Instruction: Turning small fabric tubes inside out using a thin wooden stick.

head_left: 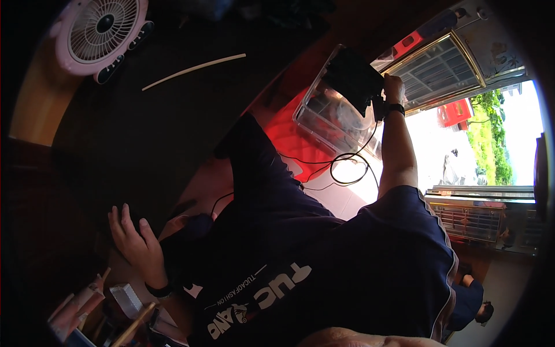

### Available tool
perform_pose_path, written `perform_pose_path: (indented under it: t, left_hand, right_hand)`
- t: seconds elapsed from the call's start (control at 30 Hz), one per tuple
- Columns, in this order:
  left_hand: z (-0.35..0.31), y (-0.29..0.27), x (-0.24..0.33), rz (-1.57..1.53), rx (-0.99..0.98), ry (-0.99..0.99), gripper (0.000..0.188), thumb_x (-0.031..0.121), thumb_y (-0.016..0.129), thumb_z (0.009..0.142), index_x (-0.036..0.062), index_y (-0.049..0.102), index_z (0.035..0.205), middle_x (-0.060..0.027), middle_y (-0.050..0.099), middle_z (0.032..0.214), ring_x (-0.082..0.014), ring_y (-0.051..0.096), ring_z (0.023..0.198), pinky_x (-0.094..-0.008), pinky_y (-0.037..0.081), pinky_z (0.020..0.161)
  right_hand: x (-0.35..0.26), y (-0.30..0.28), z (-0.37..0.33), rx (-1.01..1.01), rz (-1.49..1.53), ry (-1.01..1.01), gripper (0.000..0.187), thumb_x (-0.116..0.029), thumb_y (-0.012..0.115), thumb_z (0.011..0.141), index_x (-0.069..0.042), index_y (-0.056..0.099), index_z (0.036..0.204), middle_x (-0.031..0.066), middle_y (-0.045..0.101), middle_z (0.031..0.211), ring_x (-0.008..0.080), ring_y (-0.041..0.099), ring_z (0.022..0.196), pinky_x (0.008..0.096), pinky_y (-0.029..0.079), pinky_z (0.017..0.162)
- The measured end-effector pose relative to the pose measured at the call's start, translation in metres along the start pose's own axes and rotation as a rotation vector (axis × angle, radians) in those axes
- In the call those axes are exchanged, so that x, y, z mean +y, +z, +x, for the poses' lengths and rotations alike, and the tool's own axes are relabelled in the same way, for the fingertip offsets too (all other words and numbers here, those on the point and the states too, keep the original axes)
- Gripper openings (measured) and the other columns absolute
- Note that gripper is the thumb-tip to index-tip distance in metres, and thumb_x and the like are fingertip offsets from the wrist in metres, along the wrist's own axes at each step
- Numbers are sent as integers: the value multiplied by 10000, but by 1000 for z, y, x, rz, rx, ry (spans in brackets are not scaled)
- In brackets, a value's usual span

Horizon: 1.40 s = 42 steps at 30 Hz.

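Observation:
My right hand [394, 89] is stretched out at the upper right, its fingers closed on a piece of black cloth [352, 78]. The cloth hangs over a clear plastic bin [309, 107], with part of it inside the rim. What lies deeper in the bin is blurred. Over at the lower left, my left hand [139, 240] has its fingers stretched out and holds nothing. It is at the edge of the dark table [133, 150]; whether it touches the top I cannot tell. Both wrists wear dark bands.
A red stool [283, 130] stands under the bin. Black cable [348, 169] loops beside my right arm. On the table are a pale thin strip [193, 70] and a pink fan [104, 34]. A small box [126, 301] sits lower left. Another person [468, 301] is at the lower right.

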<state>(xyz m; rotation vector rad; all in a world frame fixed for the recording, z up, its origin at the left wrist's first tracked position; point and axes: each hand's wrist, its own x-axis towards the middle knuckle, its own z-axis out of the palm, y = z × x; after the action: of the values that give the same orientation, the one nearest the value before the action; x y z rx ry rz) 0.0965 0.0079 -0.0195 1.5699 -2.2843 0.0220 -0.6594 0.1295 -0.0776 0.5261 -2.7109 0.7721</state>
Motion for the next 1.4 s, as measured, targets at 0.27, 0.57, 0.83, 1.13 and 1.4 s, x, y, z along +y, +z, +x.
perform_pose_path:
  t: [0.27, 0.57, 0.83, 1.13, 1.4]
  left_hand:
    - [0, -5, 3, 2, 38, -42, 424, 183, 484, 892, 33, 474, 1288, -209, 404, 1371, -394, 347, 1301, -499, 306, 1047]
    - [-8, -7, 8, -14, 53, -42, 422, 155, 537, 832, 9, 504, 1227, -219, 414, 1339, -405, 353, 1287, -505, 309, 1044]
    - [-1, -6, 10, -35, 102, -40, 421, 146, 553, 798, 10, 531, 1196, -236, 455, 1303, -412, 380, 1262, -503, 314, 1037]
    - [0, -9, 12, -61, 117, -64, 422, 133, 578, 761, 10, 554, 1164, -233, 474, 1282, -407, 404, 1242, -490, 326, 1027]
    - [0, -7, 12, -75, 155, -45, 403, 124, 583, 753, 6, 570, 1138, -220, 488, 1270, -402, 424, 1220, -474, 339, 1020]
  right_hand:
    - [-88, -28, -28, 285, 225, -196, 298, -287, 535, 818, -25, 668, 864, 198, 661, 851, 372, 636, 799, 436, 494, 719]
    - [-322, -66, -104, 29, 664, -627, 217, -240, 619, 839, -52, 669, 933, 122, 676, 869, 225, 662, 791, 325, 506, 701]
    - [-514, 37, -29, -154, 292, -1454, 281, -334, 564, 817, -132, 682, 974, 118, 678, 919, 319, 634, 887, 413, 500, 781]
    - [-591, 93, -26, -291, -24, -1293, 314, -329, 575, 777, -89, 708, 930, 164, 669, 963, 350, 629, 887, 417, 488, 804]
    - [-571, 36, -26, -289, 773, -1064, 307, -76, 627, 824, -5, 588, 1120, 24, 638, 817, 106, 574, 662, 230, 464, 585]
